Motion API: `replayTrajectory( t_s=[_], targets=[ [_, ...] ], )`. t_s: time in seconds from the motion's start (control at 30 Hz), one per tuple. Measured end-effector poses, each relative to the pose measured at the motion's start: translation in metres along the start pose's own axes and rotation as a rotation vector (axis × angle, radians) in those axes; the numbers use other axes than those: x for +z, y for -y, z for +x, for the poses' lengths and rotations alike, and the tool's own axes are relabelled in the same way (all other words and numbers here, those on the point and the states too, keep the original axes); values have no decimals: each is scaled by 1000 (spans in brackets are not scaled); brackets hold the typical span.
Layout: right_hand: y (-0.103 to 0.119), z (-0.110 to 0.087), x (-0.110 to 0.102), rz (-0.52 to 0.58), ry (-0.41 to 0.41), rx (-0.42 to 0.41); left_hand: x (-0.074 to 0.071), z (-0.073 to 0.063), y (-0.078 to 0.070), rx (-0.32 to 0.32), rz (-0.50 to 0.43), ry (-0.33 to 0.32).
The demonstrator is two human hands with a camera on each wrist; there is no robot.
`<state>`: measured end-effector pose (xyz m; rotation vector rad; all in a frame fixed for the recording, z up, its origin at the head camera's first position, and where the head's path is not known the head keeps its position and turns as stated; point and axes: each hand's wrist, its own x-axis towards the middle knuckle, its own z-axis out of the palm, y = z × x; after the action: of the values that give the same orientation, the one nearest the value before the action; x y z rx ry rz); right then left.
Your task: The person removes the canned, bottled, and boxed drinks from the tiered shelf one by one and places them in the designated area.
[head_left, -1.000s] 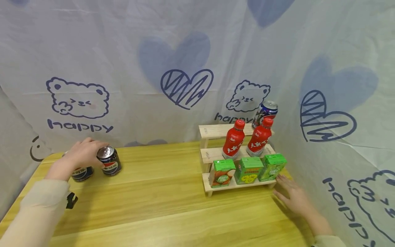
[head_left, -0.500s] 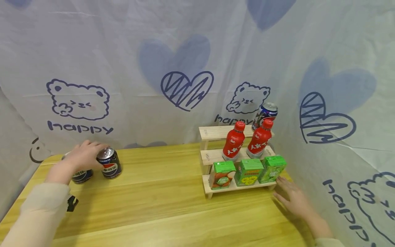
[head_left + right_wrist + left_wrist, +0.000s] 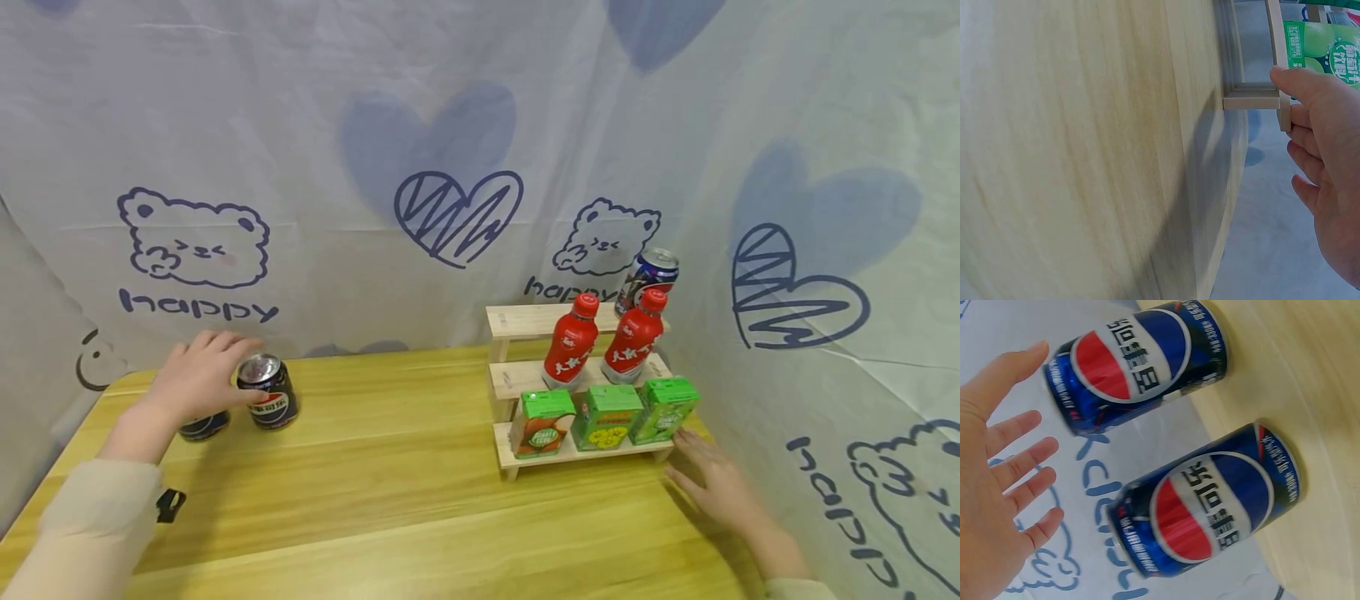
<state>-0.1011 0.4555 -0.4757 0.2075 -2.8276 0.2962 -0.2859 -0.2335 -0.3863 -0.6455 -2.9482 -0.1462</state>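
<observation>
At the left of the table, two dark blue cola cans stand upright: the right can (image 3: pixel 267 408) and the left can (image 3: pixel 205 427), which the hand partly covers. My left hand (image 3: pixel 198 379) hovers at their tops with fingers spread. In the left wrist view, the thumb (image 3: pixel 1025 362) is right by the top of one can (image 3: pixel 1141 365), and the other can (image 3: pixel 1207 509) sits apart from the fingers. My right hand (image 3: pixel 716 483) holds the right end of a three-step wooden rack (image 3: pixel 517 379), its thumb (image 3: pixel 1294 78) against the lowest board and its fingers behind.
Green drink boxes (image 3: pixel 607 419) line the rack's lowest step. Two red bottles (image 3: pixel 570 346) stand on the middle step, and another cola can (image 3: pixel 651 275) on top. A small black object (image 3: pixel 170 505) shows below the left wrist. Printed cloth (image 3: pixel 322 250) walls the table's back and right.
My left hand has risen slightly over the cans and its fingers have spread, covering more of the left can's top. My right hand stays at the rack.
</observation>
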Motion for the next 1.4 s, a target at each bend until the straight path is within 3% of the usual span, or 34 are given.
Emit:
replayTrajectory(
  t_s=[0.2,0.43,0.63,1.1,1.4],
  targets=[
    [0,-1,0,-2,-12,-11,-14,-7,-14,18,32,-105],
    [-2,1,1,1,-19,-16,-38,-9,-38,96,64,-246],
    [-2,1,1,3,-37,-39,-54,-5,-60,133,82,-306],
    [-3,3,-1,-32,2,-38,-76,24,-111,290,109,-389],
    [-4,3,-2,-33,-4,-38,-82,50,-145,446,83,-533]
  ],
)
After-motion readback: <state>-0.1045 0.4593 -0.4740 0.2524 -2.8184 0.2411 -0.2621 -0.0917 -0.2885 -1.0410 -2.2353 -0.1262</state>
